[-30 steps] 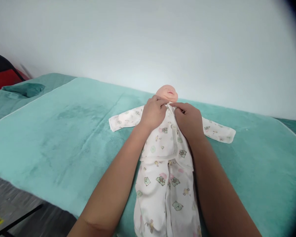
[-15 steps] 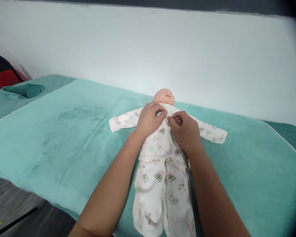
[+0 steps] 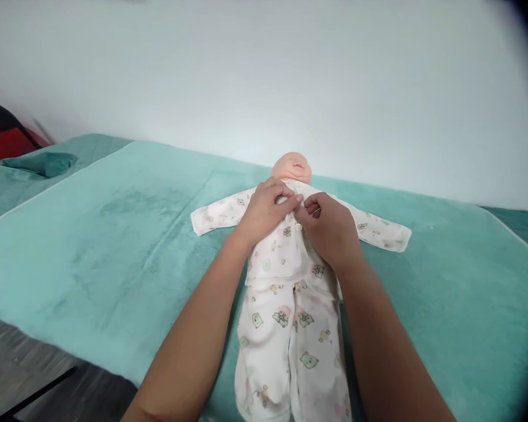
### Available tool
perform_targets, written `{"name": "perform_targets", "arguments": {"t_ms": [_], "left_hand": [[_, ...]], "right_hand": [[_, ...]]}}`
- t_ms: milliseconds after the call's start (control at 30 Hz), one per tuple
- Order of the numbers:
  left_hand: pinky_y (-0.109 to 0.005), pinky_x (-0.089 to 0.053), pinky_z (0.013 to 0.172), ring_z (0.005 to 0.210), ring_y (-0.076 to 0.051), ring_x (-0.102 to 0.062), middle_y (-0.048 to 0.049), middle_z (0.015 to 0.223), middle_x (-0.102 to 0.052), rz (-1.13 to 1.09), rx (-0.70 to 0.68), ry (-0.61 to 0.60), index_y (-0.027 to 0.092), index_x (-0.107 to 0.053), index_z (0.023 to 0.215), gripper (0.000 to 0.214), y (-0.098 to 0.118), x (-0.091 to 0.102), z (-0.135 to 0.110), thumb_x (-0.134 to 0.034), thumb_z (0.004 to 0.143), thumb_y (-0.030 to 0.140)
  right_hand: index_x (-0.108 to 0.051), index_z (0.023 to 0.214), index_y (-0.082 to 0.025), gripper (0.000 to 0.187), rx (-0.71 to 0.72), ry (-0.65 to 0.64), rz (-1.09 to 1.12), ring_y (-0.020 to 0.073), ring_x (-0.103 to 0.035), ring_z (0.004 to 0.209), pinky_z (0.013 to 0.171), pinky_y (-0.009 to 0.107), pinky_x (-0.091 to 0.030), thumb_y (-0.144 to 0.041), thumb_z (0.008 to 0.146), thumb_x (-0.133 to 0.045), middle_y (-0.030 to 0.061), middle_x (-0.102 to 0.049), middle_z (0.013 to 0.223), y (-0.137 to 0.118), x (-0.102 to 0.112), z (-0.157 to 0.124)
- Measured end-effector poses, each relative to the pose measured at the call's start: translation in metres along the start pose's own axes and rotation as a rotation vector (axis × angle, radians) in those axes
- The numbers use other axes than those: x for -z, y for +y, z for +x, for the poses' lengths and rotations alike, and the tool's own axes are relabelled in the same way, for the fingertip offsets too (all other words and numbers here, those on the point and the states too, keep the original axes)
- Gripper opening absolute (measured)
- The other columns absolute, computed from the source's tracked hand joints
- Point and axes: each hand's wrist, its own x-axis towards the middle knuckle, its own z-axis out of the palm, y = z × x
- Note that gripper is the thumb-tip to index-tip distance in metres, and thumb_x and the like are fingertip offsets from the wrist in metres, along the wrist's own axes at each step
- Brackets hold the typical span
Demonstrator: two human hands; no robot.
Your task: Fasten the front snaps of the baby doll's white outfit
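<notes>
A baby doll (image 3: pixel 291 166) lies on its back, dressed in a white printed jacket (image 3: pixel 273 258) and matching trousers (image 3: pixel 268 346). Both sleeves are spread out to the sides. At the upper chest, my left hand (image 3: pixel 268 208) pinches the jacket's front edge between thumb and fingers. My right hand (image 3: pixel 328 225) meets it there, its thumb and fingertips closed on the same front opening. Just below the fingertips a pale button (image 3: pixel 298 227) shows on the jacket. Whatever part of the cloth or fastening lies between my fingertips is mostly hidden.
A light green cover (image 3: pixel 105 252) spreads over the table beneath the doll. Behind it rises a white wall (image 3: pixel 246 76). A folded darker green cloth (image 3: pixel 44 164) lies at the far left, near a red and black chair (image 3: pixel 4 143).
My hands stay at the jacket's chest opening, and their fingertips have drawn closer together. The view has tilted slightly downward.
</notes>
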Motion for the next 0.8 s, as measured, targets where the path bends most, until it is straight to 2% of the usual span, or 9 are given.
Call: {"name": "perform_targets", "arguments": {"t_ms": [167,300,400,600,800], "left_hand": [[-0.037,-0.041,0.106,0.111,-0.021,-0.056,-0.0036,0.105,-0.063,0.009,0.008,0.023,0.021,-0.068,0.082,0.014,0.0,0.0,0.0,-0.06,0.092,0.028],[-0.036,-0.042,0.105,0.111,-0.02,-0.057,-0.0037,0.106,-0.064,-0.019,-0.004,0.026,0.021,-0.067,0.083,0.013,0.001,0.001,0.0,-0.061,0.092,0.028],[-0.034,-0.044,0.103,0.11,-0.019,-0.059,-0.0034,0.111,-0.065,-0.077,-0.024,0.01,0.022,-0.068,0.084,0.013,0.002,0.001,0.0,-0.061,0.093,0.029],[-0.035,-0.046,0.101,0.115,-0.021,-0.059,-0.0045,0.124,-0.064,-0.091,0.017,0.005,0.021,-0.068,0.082,0.015,0.005,-0.001,0.0,-0.061,0.093,0.028],[-0.037,-0.045,0.102,0.118,-0.022,-0.057,-0.0047,0.125,-0.064,-0.072,0.018,-0.009,0.02,-0.066,0.076,0.019,0.007,-0.002,-0.001,-0.061,0.093,0.027]], "right_hand": [[-0.061,0.071,-0.022,0.012,-0.001,0.04,0.09,0.0151,-0.047,0.062,0.062,0.031,-0.036,-0.03,0.08,-0.06,-0.0017,-0.058,0.063,0.002,0.0,0.006],[-0.067,0.075,-0.02,0.011,-0.109,0.062,0.41,0.0134,-0.045,0.062,0.06,0.028,-0.036,-0.031,0.077,-0.064,-0.0021,-0.058,0.067,0.006,0.004,0.011],[-0.07,0.077,-0.021,0.013,-0.14,0.031,0.601,0.0113,-0.042,0.058,0.056,0.027,-0.035,-0.033,0.076,-0.068,-0.0033,-0.055,0.066,0.009,0.005,0.012],[-0.071,0.077,-0.021,0.015,-0.123,-0.009,0.636,0.0107,-0.039,0.055,0.053,0.026,-0.033,-0.036,0.078,-0.068,-0.0038,-0.051,0.062,0.012,0.003,0.01],[-0.073,0.078,-0.021,0.017,-0.13,-0.029,0.677,0.01,-0.039,0.056,0.053,0.025,-0.034,-0.038,0.078,-0.072,-0.0038,-0.051,0.062,0.014,0.003,0.009]]}}
